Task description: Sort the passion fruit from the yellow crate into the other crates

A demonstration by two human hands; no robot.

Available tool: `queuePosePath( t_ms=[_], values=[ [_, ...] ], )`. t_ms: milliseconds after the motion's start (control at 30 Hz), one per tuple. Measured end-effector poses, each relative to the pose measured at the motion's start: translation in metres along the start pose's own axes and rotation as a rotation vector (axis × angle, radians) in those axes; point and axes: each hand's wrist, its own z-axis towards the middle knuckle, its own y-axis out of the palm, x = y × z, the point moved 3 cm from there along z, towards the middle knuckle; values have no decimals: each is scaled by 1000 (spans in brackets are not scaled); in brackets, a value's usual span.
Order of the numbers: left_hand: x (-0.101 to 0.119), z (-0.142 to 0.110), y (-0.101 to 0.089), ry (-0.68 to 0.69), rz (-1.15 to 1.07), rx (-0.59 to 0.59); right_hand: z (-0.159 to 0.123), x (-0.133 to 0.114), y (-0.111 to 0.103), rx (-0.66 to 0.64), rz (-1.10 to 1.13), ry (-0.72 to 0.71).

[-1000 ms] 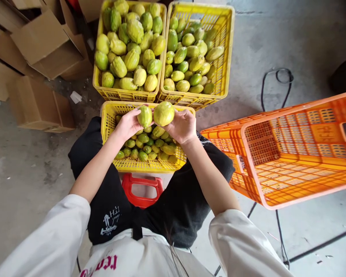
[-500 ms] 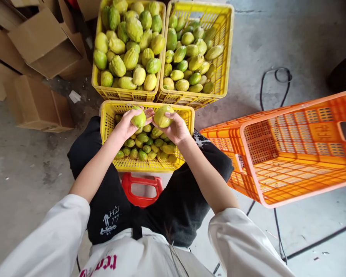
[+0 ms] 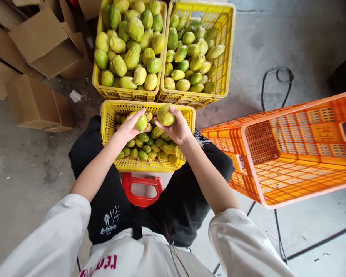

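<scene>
My left hand point(image 3: 131, 126) has its fingers around a small green fruit point(image 3: 141, 123), lemon-like in shape. A larger yellow-green fruit point(image 3: 165, 115) is gripped in my right hand point(image 3: 178, 129), with the thumb over its upper side. Both hands are side by side above the near yellow crate point(image 3: 149, 167), which stands between my knees. Inside it lie many small green and yellow fruits point(image 3: 143, 155), partly hidden by my hands and forearms.
Beyond stand two yellow crates, the left crate point(image 3: 126, 92) heaped with larger fruits, the right crate point(image 3: 229, 50) holding smaller ones. An orange crate point(image 3: 248, 161) lies tilted at right. Cardboard boxes point(image 3: 40, 42) sit at left. A red stool edge point(image 3: 142, 201) shows below; a black cable point(image 3: 262, 88) crosses the floor.
My left fingers have curled further around the green fruit, which has turned and dropped slightly. My right hand has rotated the yellow-green fruit a little and moved slightly right.
</scene>
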Motion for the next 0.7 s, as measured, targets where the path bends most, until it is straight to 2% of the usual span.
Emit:
queuePosePath(
  t_ms=[167, 267, 500, 700],
  values=[
    [1, 8, -7, -45, -22, -36, -6, -3, 9, -96, 28, 42],
    [0, 12, -12, -46, -8, -2, -6, -2, 9, -117, 29, 32],
    [-2, 12, -14, 24, 38, 102, -3, 1, 2, -36, -22, 22],
    [-1, 12, -15, 75, 33, 149, -7, 0, 5, -61, -10, 6]
  ],
)
